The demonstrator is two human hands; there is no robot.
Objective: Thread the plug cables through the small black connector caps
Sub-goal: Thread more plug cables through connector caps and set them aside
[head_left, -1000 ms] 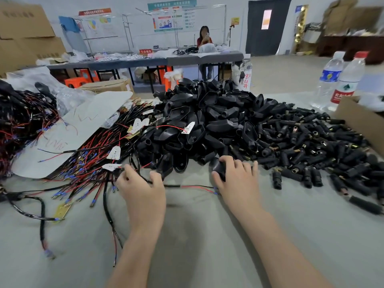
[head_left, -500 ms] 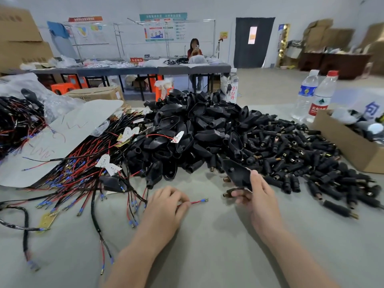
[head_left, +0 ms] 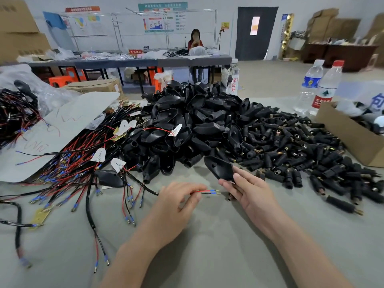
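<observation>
Now the black connector cap (head_left: 219, 168) is off the heap and held up by the right hand (head_left: 249, 191), pinched between thumb and fingers. The left hand (head_left: 176, 202) pinches the red-and-black cable (head_left: 202, 191) just behind its blue-sleeved terminals. The tips point at the cap, near it but not touching.

A second ago both hands were low at the heap's edge, picking. So the pick looks done and threading has not begun; the tips probably need lining up with the cap's opening.

Just behind is the heap of caps (head_left: 197, 121), with barrel plugs (head_left: 301, 146) to the right. Left lies the tagged cable tangle (head_left: 68, 169); the held cable trails back toward it and may snag. A small brass-tipped piece (head_left: 229, 197) sits under the right fingers; held or lying on the bench (head_left: 207, 256), cannot tell. A cardboard box (head_left: 353, 140) and water bottles (head_left: 328, 88) stand far right.
</observation>
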